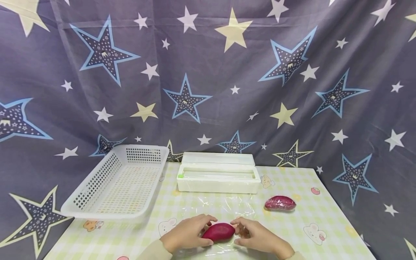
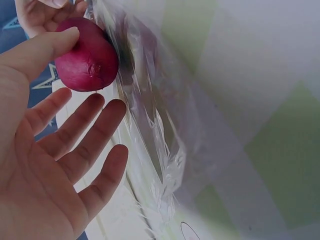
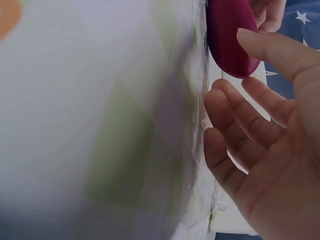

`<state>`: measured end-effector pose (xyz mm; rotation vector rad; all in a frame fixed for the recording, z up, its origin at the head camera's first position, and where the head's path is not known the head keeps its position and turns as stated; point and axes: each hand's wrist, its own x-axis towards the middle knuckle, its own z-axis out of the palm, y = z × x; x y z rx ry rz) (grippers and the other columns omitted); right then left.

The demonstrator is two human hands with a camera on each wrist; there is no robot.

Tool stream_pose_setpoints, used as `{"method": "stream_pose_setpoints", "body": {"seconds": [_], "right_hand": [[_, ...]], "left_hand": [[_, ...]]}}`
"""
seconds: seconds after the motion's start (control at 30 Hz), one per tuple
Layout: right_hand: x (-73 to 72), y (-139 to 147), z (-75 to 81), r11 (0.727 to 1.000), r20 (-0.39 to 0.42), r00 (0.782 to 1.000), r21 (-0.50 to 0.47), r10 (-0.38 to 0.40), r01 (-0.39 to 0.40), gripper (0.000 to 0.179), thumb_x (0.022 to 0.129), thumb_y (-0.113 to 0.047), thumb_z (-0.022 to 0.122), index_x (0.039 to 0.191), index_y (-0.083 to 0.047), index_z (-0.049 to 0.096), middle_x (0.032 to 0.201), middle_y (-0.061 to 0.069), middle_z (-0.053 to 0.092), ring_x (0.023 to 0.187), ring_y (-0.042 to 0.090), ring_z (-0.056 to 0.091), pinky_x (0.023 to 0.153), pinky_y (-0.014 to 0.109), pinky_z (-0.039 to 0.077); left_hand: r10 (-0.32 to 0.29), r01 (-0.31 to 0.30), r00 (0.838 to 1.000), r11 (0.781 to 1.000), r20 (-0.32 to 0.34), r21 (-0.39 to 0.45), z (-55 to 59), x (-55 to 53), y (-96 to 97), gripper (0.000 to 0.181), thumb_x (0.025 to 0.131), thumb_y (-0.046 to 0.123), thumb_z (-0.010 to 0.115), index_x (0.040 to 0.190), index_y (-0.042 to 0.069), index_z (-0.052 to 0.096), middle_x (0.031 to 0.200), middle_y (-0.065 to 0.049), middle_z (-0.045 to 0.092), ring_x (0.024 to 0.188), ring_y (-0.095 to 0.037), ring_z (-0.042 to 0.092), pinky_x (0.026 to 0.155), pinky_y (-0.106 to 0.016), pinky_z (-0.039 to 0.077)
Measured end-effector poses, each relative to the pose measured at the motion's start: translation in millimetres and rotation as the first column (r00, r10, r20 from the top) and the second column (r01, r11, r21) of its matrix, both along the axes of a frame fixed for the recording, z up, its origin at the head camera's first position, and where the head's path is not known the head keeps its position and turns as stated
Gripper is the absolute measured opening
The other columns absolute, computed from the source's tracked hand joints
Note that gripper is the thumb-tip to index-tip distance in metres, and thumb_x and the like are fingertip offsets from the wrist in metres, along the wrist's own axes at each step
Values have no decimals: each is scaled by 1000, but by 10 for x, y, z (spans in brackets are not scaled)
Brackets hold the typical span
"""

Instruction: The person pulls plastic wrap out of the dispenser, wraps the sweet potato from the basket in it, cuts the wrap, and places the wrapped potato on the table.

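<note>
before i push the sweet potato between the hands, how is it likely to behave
The sweet potato may well roll, since its sides are rounded. It is probably firm, as its plump shape shows no sagging. The thin, wrinkled plastic wrap under it could bunch up.

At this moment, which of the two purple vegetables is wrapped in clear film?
The vegetable lying apart, at right: wrinkled film covers it. The other vegetable, between the left hand and right hand, shows bare skin on top.
</note>
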<state>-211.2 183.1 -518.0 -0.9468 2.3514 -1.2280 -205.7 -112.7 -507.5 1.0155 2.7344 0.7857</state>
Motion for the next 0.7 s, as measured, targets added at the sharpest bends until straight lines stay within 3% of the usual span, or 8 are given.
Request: {"method": "stream_pose_setpoints", "body": {"seconds": [0.2, 0.33, 0.53, 0.7], "right_hand": [[11, 18, 41, 1000, -17, 1000, 1, -14, 14, 41, 94, -22, 72, 131, -10, 58, 105, 0, 65, 91, 10, 62, 80, 26, 55], [31, 99, 66, 1000, -49, 998, 9, -26, 26, 31, 93, -21, 73, 120, -13, 62, 101, 1, 65, 89, 11, 61, 79, 27, 55], [38, 291, 105, 993, -123, 991, 101, -52, 64, 19, 89, -24, 77, 100, -16, 64, 93, -8, 63, 82, 7, 57, 72, 24, 51], [47, 413, 147, 978, -135, 988, 183, -72, 96, 22, 84, -29, 83, 93, -20, 65, 86, -12, 59, 77, 5, 52, 68, 23, 48]], "left_hand": [[23, -23, 1000, 1000, 15, -14, 49, 15, -33, 61, 81, 45, 80, 134, 24, 58, 119, 9, 63, 100, -5, 64, 82, -30, 54], [28, -27, 999, 1000, 22, -15, 70, 19, -116, 57, 83, 46, 79, 132, 23, 59, 119, 8, 63, 102, -7, 63, 82, -31, 55], [-4, 4, 999, 1000, 40, 8, 59, 21, -310, 35, 80, 32, 84, 104, 20, 61, 99, 12, 60, 84, -2, 56, 72, -21, 51], [-73, 65, 990, 996, 123, 64, 43, 56, -441, 29, 77, 27, 87, 89, 19, 62, 82, 14, 58, 72, 0, 53, 69, -17, 49]]}}
